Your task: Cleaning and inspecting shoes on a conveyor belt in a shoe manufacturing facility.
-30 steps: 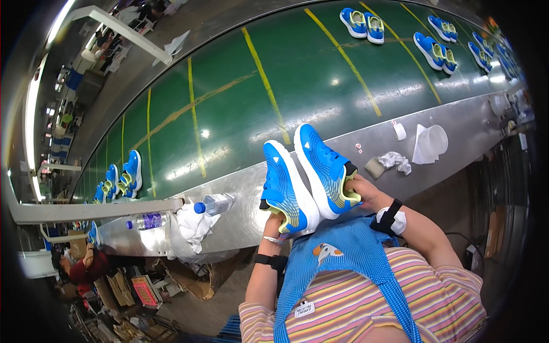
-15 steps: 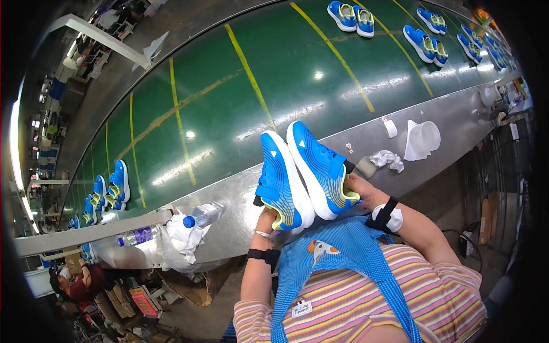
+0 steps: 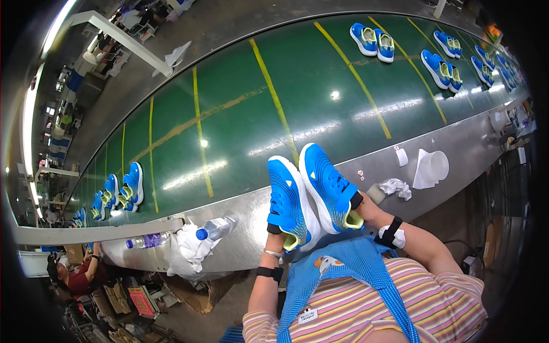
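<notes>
I hold a pair of blue sneakers with white soles and yellow-green linings, side by side over the metal ledge, toes pointing away. My left hand (image 3: 274,242) grips the left sneaker (image 3: 286,195) at its heel end, by the black-tipped strap. On the other side, my right hand (image 3: 372,212) has the right sneaker (image 3: 327,178) by its heel opening, near its strap end. The white soles face each other, touching or almost so. Most of my fingers are hidden behind the shoes.
Beyond the metal ledge (image 3: 251,191) runs a green conveyor belt (image 3: 229,131) with yellow lines. Sneaker pairs (image 3: 373,43) stand on it at both ends. A water bottle (image 3: 216,228) and white cloth (image 3: 191,247) lie left; crumpled paper (image 3: 396,187) and a tape roll (image 3: 402,157) lie right.
The whole view has shifted, so belt and ledge sit lower and further right. Both sneakers stay in my hands, and the left one is turned more upright, showing more of its upper.
</notes>
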`<state>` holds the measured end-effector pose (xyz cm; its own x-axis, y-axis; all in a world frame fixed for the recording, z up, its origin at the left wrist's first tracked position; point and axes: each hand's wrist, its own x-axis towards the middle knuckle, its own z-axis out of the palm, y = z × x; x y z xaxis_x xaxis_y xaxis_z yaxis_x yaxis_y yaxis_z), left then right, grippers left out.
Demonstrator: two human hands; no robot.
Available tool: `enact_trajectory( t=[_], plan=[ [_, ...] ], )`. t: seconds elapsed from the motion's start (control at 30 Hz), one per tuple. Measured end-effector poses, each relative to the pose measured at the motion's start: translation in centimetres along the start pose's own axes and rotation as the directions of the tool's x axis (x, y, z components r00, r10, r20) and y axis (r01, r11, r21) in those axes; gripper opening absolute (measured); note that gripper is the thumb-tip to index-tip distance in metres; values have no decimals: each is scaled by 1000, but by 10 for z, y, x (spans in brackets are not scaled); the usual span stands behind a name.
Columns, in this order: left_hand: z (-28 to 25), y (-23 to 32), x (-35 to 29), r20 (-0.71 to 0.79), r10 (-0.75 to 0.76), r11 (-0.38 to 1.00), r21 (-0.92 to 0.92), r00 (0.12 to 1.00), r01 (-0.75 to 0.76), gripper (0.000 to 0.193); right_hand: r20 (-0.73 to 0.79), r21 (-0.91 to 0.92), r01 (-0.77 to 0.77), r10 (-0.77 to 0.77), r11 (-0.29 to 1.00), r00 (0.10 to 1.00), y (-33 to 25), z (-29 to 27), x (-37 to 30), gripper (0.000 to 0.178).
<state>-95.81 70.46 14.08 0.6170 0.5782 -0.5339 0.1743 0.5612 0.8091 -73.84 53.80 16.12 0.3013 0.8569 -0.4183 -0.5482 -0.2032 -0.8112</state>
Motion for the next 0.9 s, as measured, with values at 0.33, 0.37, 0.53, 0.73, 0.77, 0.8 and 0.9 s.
enact_trajectory(
  t=[0.33, 0.37, 0.53, 0.73, 0.77, 0.8, 0.9],
  plan=[
    [-16, 14, -7, 70, 370, 736, 586, 926, -339, 51, -1, -399, 366, -400, 841, 917, -8, 4, -11, 58],
    [-15, 16, -10, 34, 458, 759, 504, 888, -411, 47, 3, -401, 369, -402, 838, 916, -7, 5, -11, 58],
    [-25, 3, -11, 16, 490, 791, 413, 872, -452, 54, -11, -556, 444, -540, 703, 841, -3, 10, -12, 56],
    [-27, 17, -25, 13, 667, 519, 709, 745, -478, 62, -5, -794, 378, -627, 476, 779, -11, 25, -22, 60],
    [-26, 20, -29, 20, 681, 461, 765, 732, -450, 64, -4, -795, 376, -624, 476, 781, -11, 27, -23, 60],
    [-23, 21, -33, 17, 678, 465, 764, 735, -447, 64, -23, -830, 335, -629, 445, 777, -10, 30, -22, 60],
    [-11, 20, -45, -18, 717, 228, 950, 697, -211, 76, -31, -933, 206, -637, 294, 770, -8, 43, -19, 61]
  ],
)
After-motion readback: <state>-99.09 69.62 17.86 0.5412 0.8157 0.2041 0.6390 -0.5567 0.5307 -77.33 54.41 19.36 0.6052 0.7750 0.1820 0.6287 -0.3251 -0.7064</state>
